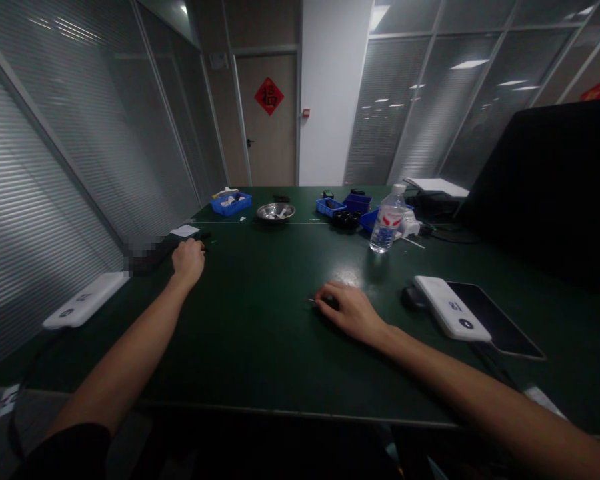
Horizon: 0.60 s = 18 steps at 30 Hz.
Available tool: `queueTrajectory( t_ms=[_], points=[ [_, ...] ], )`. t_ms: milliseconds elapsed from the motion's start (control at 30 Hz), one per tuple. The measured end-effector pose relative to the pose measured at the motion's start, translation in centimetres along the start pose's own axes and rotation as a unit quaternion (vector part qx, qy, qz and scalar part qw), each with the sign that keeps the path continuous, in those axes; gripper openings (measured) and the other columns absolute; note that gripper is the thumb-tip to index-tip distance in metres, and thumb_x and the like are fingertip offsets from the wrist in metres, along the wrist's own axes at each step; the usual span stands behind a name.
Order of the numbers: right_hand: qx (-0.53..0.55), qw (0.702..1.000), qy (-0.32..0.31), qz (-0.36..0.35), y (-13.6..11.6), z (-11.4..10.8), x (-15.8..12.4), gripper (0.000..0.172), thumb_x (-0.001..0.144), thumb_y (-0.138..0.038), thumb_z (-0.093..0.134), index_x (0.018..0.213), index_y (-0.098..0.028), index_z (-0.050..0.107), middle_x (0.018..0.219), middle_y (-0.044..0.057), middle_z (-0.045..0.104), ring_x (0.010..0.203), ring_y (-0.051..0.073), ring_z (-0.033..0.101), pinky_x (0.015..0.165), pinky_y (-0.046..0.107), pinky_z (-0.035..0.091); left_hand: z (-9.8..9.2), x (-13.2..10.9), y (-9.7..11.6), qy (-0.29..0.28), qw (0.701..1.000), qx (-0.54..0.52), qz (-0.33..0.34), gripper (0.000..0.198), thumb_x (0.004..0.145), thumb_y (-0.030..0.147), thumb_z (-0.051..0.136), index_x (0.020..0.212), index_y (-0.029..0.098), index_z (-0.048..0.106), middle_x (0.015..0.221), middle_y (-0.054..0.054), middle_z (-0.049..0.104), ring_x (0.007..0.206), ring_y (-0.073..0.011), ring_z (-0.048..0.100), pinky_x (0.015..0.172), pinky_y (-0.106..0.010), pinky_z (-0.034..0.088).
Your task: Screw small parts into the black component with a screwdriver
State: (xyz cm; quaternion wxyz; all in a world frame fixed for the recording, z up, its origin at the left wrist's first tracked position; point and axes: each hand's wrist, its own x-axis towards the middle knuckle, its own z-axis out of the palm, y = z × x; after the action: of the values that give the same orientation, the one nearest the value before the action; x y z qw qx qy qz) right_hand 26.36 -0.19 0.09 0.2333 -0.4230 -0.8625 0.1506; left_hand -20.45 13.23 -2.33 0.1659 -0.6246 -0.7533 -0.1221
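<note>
My left hand (189,260) is reached out over the left side of the green table (260,320), its fingers curled closed. By its fingertips is a small dark object (206,236); whether the fingers grip it is unclear. Low over the middle of the table, my right hand (351,312) has thumb and forefinger pinched together. From that pinch a thin, light sliver (311,300) sticks out to the left, too small to name. A white sheet of paper (185,231) lies just beyond my left hand.
A water bottle (388,220) stands upright at the right. White power banks (450,308) (87,300) lie on both sides, the right one on a dark tablet (500,320). Farther back are a metal bowl (276,219) and blue baskets (233,208). A black monitor (555,193) rises right.
</note>
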Motion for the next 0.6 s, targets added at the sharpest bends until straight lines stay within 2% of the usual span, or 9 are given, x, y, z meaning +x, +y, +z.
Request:
queueTrajectory(
  t_ms=[200,433,600],
  points=[
    [0.002,1.0,0.001,-0.003,0.11,0.08,-0.04,0.013,0.097,-0.029,0.058,0.103,-0.023,0.068,0.102,0.004,0.066,0.081,0.017,0.061,0.074,0.029,0.046,0.3,-0.15,-0.03,-0.017,1.0,-0.001,0.006,0.034,0.095,0.025,0.05,0.125,0.02,0.067,0.124,-0.017,0.059,0.108,-0.0341,0.059,0.079,-0.041,0.053],
    [0.0,1.0,0.001,-0.004,0.03,0.07,-0.02,0.014,0.098,-0.03,0.056,0.103,-0.023,0.067,0.1,0.004,0.066,0.081,0.017,0.061,0.074,0.03,0.045,0.74,-0.21,-0.03,-0.006,1.0,-0.012,-0.005,0.032,0.095,0.021,0.045,0.12,0.016,0.065,0.121,-0.017,0.057,0.107,-0.0309,0.06,0.086,-0.039,0.053],
    [0.002,1.0,0.003,-0.005,0.34,0.24,0.02,0.014,0.098,-0.031,0.057,0.103,-0.023,0.067,0.1,0.004,0.066,0.08,0.017,0.061,0.074,0.03,0.046,0.87,-0.04,-0.33,-0.006,1.0,-0.024,-0.008,0.033,0.095,0.024,0.048,0.122,0.015,0.064,0.123,-0.017,0.057,0.104,-0.0304,0.062,0.088,-0.04,0.053]
  ],
)
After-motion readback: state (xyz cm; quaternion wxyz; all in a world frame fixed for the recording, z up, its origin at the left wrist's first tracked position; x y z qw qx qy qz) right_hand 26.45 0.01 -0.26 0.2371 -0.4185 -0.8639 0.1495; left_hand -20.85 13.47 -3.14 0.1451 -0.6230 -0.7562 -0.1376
